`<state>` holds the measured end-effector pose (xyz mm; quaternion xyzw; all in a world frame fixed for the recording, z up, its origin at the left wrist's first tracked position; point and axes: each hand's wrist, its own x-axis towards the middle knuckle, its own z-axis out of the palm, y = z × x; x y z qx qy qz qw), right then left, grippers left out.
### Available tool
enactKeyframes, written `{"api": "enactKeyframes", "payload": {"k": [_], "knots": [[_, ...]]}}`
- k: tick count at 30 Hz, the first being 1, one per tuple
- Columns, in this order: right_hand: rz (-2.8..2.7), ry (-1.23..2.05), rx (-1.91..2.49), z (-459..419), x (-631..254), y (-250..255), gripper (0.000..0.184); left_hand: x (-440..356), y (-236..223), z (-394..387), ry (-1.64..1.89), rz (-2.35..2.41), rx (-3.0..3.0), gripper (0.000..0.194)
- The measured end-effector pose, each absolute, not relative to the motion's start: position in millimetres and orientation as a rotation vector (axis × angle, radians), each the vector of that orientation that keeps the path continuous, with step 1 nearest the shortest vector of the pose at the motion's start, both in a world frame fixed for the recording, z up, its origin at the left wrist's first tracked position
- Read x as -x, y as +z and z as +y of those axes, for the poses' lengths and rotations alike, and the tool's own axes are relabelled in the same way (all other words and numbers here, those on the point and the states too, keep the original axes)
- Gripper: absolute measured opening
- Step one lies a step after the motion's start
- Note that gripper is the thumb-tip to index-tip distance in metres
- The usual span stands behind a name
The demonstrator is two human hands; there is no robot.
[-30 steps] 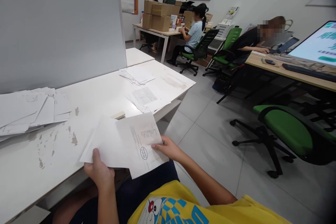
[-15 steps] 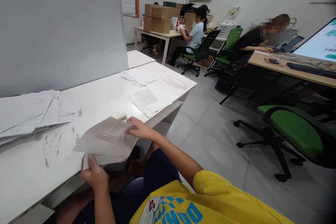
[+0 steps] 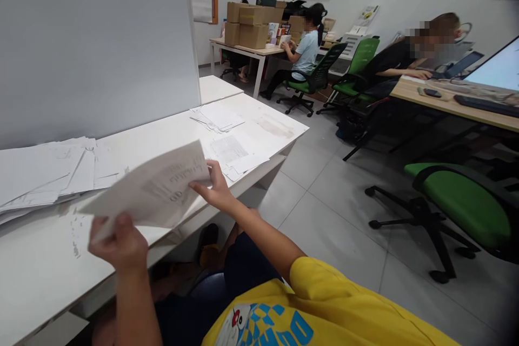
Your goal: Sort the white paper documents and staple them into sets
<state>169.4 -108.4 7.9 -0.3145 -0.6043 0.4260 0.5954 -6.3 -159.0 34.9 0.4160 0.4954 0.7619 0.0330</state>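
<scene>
Between my hands I hold printed paper sheets (image 3: 156, 186), tilted up over the front edge of the white table (image 3: 259, 132). My left hand (image 3: 121, 240) grips the near left corner, thumb on top. With thumb and fingers my right hand (image 3: 213, 186) pinches the right edge. The print is smeared by motion, and how many sheets are held I cannot tell. On the left of the table lies a thick, uneven pile of papers (image 3: 44, 173). Beyond my right hand are a small group of printed sheets (image 3: 233, 151) and, further back, another small stack (image 3: 221, 116).
A large whiteboard panel (image 3: 97, 38) stands along the table's back edge. Green office chairs (image 3: 462, 200) are on the right. One person (image 3: 308, 46) sits by cardboard boxes (image 3: 253, 27); another (image 3: 389, 57) leans over a wooden desk (image 3: 450, 100).
Both hands have lifted the sheets up and away from me, and my left hand has moved further left. The paper now stands more steeply, and the small pale block behind it is hidden.
</scene>
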Motion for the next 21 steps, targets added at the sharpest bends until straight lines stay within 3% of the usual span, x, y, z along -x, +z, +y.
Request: {"api": "enactKeyframes", "payload": {"k": [4,8,12,21], "knots": [[-1.229,1.164,0.579,-86.0,-149.3,10.7,0.063,26.6,44.1,-145.2,2.208,1.441,-1.580,0.045],[-1.274,1.234,0.571,-84.8,-140.2,-18.3,0.060,35.5,-8.5,-148.3,1.954,1.693,-1.528,0.058],[-1.365,1.187,0.586,-89.8,-137.6,-36.1,0.051,32.9,-37.4,-154.8,1.893,1.807,-1.441,0.059],[-1.346,0.973,0.685,-93.2,-143.7,-4.2,0.054,37.0,8.1,-139.1,2.055,1.477,-1.551,0.050]]}}
